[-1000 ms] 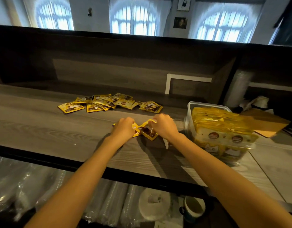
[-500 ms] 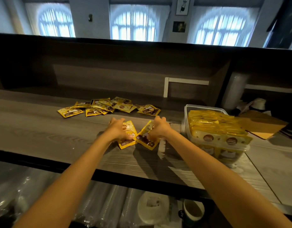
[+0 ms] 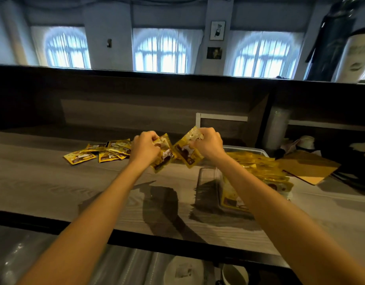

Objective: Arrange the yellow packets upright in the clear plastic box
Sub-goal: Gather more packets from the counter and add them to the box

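Note:
My left hand (image 3: 144, 148) grips a yellow packet (image 3: 164, 156) by its top, lifted above the wooden counter. My right hand (image 3: 210, 143) grips a second yellow packet (image 3: 186, 150) beside it, also in the air. Both packets hang tilted, nearly touching. To the right stands the clear plastic box (image 3: 208, 177), filled with rows of upright yellow packets (image 3: 257, 167); my right forearm crosses in front of it. A loose pile of several yellow packets (image 3: 103, 152) lies flat on the counter behind my left hand.
A brown cardboard sheet (image 3: 309, 167) leans at the box's right. A raised dark wooden back panel (image 3: 157, 103) runs behind the counter (image 3: 54, 182). Below the front edge sit stacked plastic cups (image 3: 126, 268), a white lid and a mug (image 3: 235, 274).
Both hands have lifted off the counter, each carrying a packet up and slightly right, toward the box. The packets rose from lying on the wood to hanging in the air.

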`<state>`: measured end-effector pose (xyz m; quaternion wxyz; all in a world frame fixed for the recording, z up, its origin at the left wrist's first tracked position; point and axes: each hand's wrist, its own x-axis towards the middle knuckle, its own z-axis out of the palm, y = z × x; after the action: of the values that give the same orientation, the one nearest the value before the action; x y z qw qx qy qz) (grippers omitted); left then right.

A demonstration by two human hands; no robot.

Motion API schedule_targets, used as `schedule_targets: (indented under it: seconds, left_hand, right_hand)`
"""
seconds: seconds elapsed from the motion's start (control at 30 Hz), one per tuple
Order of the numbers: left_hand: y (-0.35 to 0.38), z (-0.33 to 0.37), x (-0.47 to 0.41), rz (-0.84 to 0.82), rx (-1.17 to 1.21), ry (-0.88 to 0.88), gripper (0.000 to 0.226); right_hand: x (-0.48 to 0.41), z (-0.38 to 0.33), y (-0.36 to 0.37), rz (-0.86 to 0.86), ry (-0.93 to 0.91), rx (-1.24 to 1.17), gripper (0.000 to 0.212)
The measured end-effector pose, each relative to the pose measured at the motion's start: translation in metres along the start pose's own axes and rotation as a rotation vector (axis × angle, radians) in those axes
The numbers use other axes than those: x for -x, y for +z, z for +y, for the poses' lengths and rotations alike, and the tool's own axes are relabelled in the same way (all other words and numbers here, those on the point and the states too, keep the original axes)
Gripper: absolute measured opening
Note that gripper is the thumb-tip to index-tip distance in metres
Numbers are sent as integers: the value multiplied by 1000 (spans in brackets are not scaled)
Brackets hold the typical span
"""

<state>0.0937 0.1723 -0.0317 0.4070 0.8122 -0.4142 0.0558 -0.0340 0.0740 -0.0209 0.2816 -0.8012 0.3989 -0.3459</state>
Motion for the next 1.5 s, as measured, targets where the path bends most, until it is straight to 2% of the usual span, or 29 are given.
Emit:
schedule_targets:
  seconds: [0.13,0.27,0.4,0.57,0.8,0.9,0.97,1.13,1.23,1.33,1.5]
  left_hand:
    - [3,33,-4,99,57,115,16]
    - [21,69,-3,117,125,203,18]
    - [48,105,0,51,213,301,18]
    - [85,136,4,-88,258,359,16]
    - [117,140,-4,-301,226,354,20]
    - [124,136,-8,-420,229,328,21]
    - [126,135,-11,-484,230,298,23]
    - [126,137,-12,-681,137,282,27]
    - [126,138,-9,-789,91,279,31]
    - [125,137,-7,-797,118,250,34]
    - [121,133,-2,-685,124,249,32]
  right_hand:
    - [-7,3,-41,182,-41,-6,10]
    - [-7,18,-83,354,-10,28,20]
    - [-6,44,-118,351,62,70,30]
    - [-7,78,-138,339,108,90,29]
    - [-11,105,-142,186,134,156,31]
    - [-16,114,-141,91,66,224,23]
    - [-19,116,-140,11,26,259,18]
    - [-22,114,-135,-234,7,318,26]
    - [-21,113,-135,-300,20,322,25]
    - [-16,116,-133,-382,45,328,28]
    - [-14,116,-131,-423,150,265,34]
